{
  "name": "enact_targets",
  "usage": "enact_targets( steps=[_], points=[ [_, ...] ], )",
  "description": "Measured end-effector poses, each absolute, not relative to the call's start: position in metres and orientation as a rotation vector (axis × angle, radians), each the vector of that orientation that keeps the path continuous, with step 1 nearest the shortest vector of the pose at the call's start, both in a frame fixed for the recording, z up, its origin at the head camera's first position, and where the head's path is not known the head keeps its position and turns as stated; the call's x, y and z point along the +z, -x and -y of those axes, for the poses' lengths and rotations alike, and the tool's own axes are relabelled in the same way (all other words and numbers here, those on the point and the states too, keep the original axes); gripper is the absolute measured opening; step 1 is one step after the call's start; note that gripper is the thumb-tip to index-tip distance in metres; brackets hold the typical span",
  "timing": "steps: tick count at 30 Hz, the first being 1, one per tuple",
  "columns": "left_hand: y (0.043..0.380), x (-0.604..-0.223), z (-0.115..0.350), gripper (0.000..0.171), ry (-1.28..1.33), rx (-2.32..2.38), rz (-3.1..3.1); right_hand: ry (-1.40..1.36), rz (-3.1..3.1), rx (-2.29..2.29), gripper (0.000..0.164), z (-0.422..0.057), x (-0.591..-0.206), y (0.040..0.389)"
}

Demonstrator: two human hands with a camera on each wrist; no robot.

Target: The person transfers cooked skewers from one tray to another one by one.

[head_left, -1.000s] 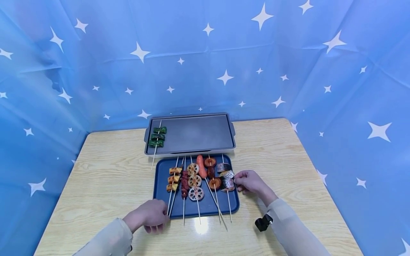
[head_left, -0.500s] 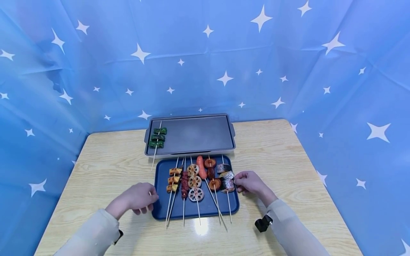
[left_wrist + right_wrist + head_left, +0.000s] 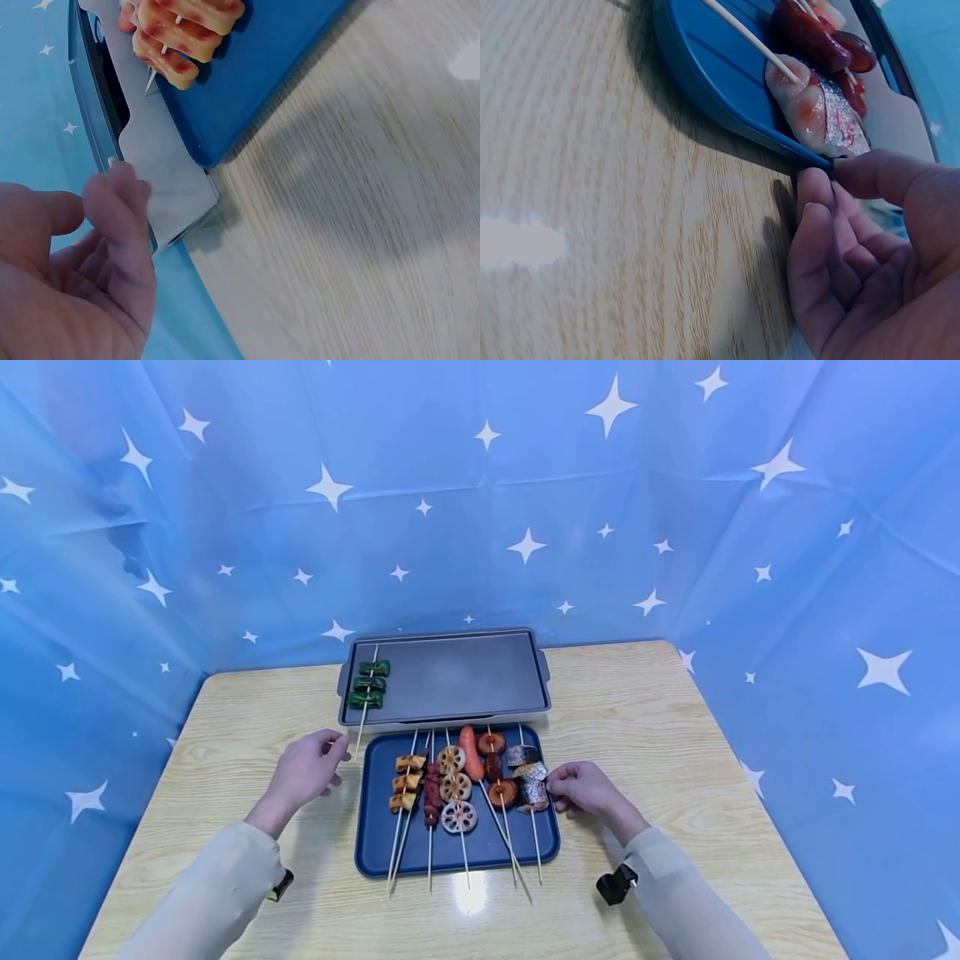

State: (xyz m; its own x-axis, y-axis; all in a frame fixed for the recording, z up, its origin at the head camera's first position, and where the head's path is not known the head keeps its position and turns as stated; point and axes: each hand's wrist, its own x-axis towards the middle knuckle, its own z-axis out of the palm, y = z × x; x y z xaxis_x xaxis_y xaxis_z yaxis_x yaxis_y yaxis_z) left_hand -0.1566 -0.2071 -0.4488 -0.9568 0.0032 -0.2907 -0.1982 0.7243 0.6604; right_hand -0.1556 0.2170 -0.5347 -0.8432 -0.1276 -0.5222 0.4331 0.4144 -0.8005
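My left hand [image 3: 303, 772] hovers left of the blue tray [image 3: 480, 852], its fingertips close to the lower stick end of a green pepper skewer [image 3: 369, 683]. In the left wrist view, thumb and forefinger are apart with a gap between them, and a pale stick tip [image 3: 112, 161] shows just past the fingertips. My right hand [image 3: 588, 789] pinches the tray's right rim [image 3: 810, 155] between thumb and forefinger, beside a fish skewer [image 3: 532, 789]. The green pepper skewer lies at the left end of the grey griddle plate [image 3: 465, 672], its stick overhanging the front edge.
On the tray lie skewers of browned yellow chunks [image 3: 407, 782], dark red meat [image 3: 432, 793], lotus root slices [image 3: 456, 787], a sausage [image 3: 470, 752] and mushrooms [image 3: 504, 792]. A wooden table [image 3: 645, 710] carries everything. A blue starry curtain [image 3: 450, 485] stands behind.
My left hand has left the tray's lower left corner and moved up and left toward the green pepper skewer's stick. The tray's left end shifted slightly. My right hand stays on the rim.
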Motion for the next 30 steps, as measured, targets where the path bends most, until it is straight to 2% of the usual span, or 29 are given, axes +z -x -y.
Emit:
enact_targets(
  steps=[11, 30],
  points=[
    [0.176, -0.46, 0.194, 0.031, 0.163, 0.903, -2.83, -0.252, -2.163, -1.447, 0.024, -0.216, -0.534, 0.155],
    [0.186, -0.465, 0.194, 0.034, 0.235, 1.093, -2.668, -0.254, -2.16, -1.444, 0.023, -0.216, -0.53, 0.154]
  ],
)
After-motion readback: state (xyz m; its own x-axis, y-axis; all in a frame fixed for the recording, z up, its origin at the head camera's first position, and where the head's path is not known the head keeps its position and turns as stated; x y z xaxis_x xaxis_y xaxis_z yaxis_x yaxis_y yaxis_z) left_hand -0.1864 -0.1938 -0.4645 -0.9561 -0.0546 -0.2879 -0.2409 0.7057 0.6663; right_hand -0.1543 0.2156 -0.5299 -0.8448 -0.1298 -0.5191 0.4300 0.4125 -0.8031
